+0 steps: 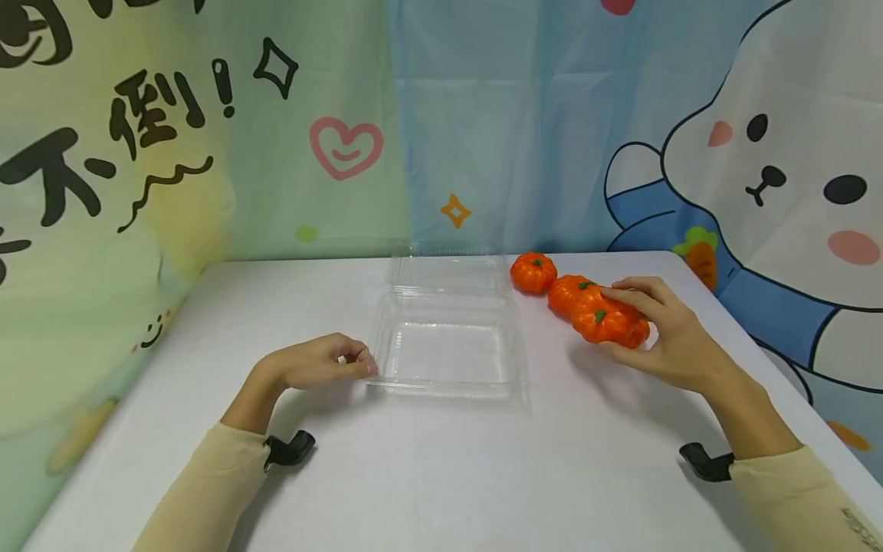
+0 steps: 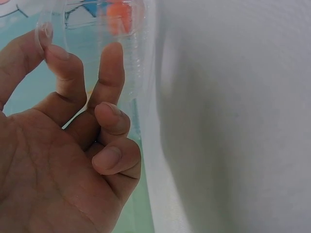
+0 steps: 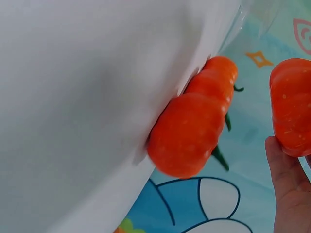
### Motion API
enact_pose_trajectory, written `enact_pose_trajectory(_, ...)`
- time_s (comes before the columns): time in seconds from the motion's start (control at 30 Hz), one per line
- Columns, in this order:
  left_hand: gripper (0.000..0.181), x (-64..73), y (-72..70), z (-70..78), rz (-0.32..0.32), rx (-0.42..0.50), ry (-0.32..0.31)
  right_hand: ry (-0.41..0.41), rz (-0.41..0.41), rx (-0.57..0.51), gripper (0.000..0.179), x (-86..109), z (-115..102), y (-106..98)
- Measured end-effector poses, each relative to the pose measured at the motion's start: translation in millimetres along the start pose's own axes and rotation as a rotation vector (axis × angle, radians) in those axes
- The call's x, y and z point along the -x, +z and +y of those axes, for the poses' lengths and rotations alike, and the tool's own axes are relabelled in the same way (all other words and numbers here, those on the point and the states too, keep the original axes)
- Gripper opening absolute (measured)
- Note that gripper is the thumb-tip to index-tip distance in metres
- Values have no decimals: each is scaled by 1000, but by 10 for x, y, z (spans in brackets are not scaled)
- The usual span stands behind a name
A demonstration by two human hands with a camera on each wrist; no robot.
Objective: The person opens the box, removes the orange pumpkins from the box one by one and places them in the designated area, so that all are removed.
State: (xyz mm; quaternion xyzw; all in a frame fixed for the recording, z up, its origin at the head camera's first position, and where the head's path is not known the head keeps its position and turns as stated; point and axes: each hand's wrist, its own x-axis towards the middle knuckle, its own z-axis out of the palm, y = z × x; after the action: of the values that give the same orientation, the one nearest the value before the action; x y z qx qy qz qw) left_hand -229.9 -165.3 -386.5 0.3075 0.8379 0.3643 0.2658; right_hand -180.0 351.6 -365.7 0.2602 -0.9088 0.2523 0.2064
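Note:
A clear plastic clamshell box (image 1: 448,353) lies opened on the table, its lid toward the back. My left hand (image 1: 320,362) pinches the near left corner of its rim between thumb and index finger, as the left wrist view shows; the other fingers (image 2: 112,68) are bent to varying degrees. Off the table, my right hand (image 1: 679,345) grips an orange toy pumpkin (image 1: 599,316) with a green stem. That pumpkin (image 3: 294,107) also appears at the right wrist view's edge. Lined up on the table are three more pumpkins (image 3: 182,138), partly hidden in the head view by the held one.
The white table (image 1: 441,475) ends at a printed curtain (image 1: 469,138) behind it. The farthest pumpkin (image 1: 533,273) sits at the back, just right of the box's lid (image 1: 450,272).

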Motion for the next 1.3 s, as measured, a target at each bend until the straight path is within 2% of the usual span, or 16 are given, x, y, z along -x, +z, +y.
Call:
enact_pose_trajectory(0.3,36,-2,-4,-12,-13,18,26,44,33,34,76,198,106,-98)
enact_pose_trajectory(0.7,33,1,-10,-15,-17,5,3,126,74,56,77,500,240,-223)
enact_pose_trajectory(1.1,33,11,5,-24,-6,14,7,294,-8,56,70,709,413,-389)
enact_pose_trajectory(1.3,32,22,-12,-4,-9,6,1,388,-104,47,69,798,492,-460)
